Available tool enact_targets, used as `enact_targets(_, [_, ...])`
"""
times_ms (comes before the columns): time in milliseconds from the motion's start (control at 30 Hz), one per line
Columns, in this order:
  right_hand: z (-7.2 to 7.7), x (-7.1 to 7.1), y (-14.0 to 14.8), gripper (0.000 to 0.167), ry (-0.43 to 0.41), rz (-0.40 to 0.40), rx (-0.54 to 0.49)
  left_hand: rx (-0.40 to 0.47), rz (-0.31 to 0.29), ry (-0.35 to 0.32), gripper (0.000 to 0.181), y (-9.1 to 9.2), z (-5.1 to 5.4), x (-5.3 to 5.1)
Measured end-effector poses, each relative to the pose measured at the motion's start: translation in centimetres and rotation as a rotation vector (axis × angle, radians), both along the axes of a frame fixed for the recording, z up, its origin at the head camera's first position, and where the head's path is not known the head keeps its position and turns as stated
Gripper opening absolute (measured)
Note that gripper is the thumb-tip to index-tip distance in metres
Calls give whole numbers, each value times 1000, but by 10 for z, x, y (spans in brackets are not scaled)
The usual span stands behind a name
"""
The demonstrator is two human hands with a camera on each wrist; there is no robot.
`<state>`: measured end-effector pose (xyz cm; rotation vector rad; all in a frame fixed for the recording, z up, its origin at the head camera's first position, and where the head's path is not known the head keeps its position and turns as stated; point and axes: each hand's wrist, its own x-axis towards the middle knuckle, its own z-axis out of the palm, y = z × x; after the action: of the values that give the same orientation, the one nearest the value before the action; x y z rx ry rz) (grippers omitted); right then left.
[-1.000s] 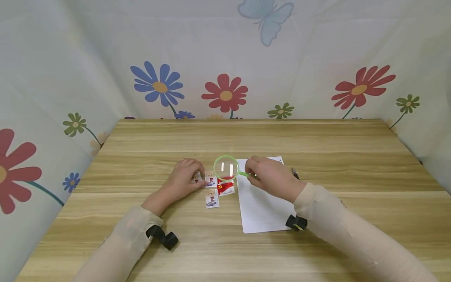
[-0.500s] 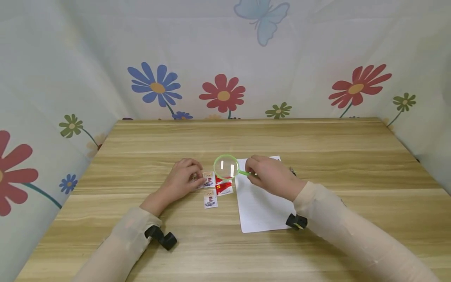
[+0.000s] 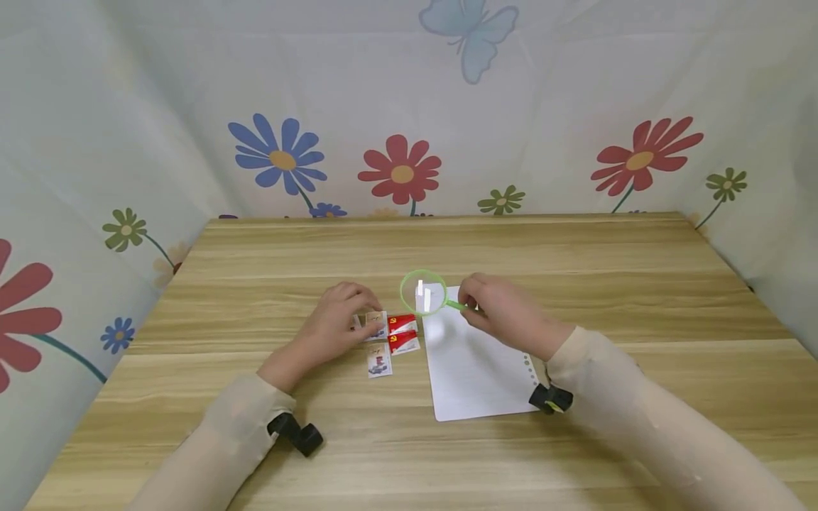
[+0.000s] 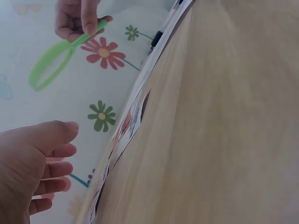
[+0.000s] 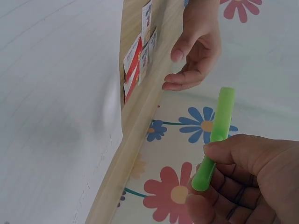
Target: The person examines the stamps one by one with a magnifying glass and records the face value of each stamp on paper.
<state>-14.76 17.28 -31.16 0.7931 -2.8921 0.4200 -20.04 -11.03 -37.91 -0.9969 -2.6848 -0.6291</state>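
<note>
My right hand (image 3: 505, 309) holds a green-rimmed magnifying glass (image 3: 424, 292) by its handle, with thumb and fingers pinching it in the right wrist view. The lens is raised above the upper left corner of a sheet of lined paper (image 3: 479, 383). Left of the sheet lie several stamps: two red ones (image 3: 403, 343), a pale one (image 3: 380, 360) in front, and others partly covered by my left hand (image 3: 335, 316). That hand hovers over them with loosely bent fingers and nothing in its grasp, as the left wrist view (image 4: 35, 163) shows it above the table.
A wooden table (image 3: 383, 454) carries everything. Behind it hangs a white flowered cloth (image 3: 549, 142), which also stands along both sides. A black pen tip (image 4: 156, 38) shows beyond the sheet in the left wrist view. Black wrist cameras (image 3: 551, 399) sit on both sleeves.
My right hand has moved right and slightly away with the magnifying glass, so the lens has left the red stamps and is over the paper's corner. My left hand stays almost where it was.
</note>
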Motion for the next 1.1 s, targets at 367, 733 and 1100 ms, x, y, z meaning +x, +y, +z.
enact_targets(367, [0,5,25,6,-9,-82,-69,-36,-43,-20,37,25,5,10])
enact_targets(733, [2,13,47,6,-75,-172,-134,-48,-97,24,44,42,0,15])
enact_targets(1100, [-4,22,71,6,-99,-235,-182,-26,-144,42,48,54,-9,18])
